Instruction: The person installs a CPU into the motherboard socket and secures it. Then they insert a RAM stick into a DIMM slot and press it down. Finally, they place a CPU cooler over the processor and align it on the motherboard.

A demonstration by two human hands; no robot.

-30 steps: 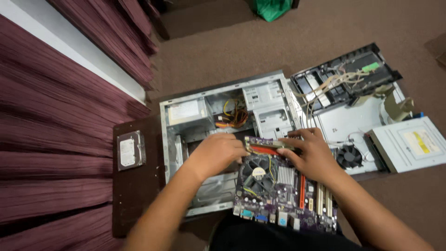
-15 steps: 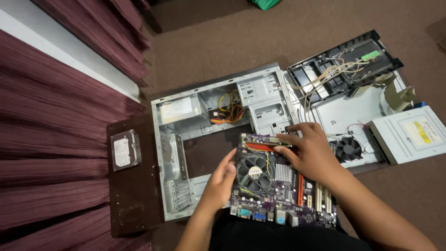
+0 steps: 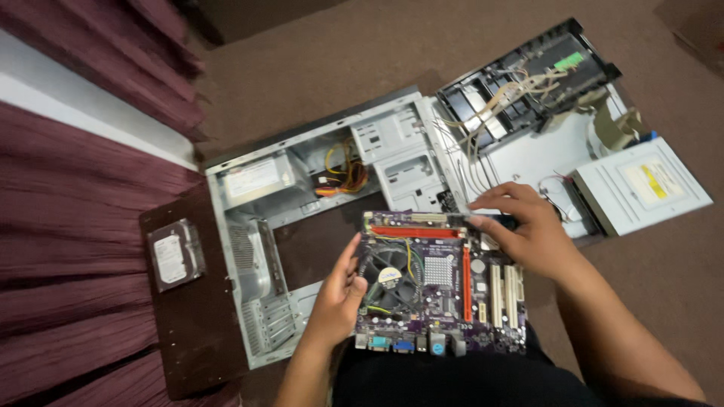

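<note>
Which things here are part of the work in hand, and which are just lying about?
In hand:
motherboard
left hand, gripping its left edge
right hand, gripping its top right corner

Lying about:
open case
hard drive on a side panel
optical drive
front bezel

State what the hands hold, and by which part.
Both hold the purple rectangular motherboard: left hand grips its left edge beside the fan, right hand its top right corner.
</note>
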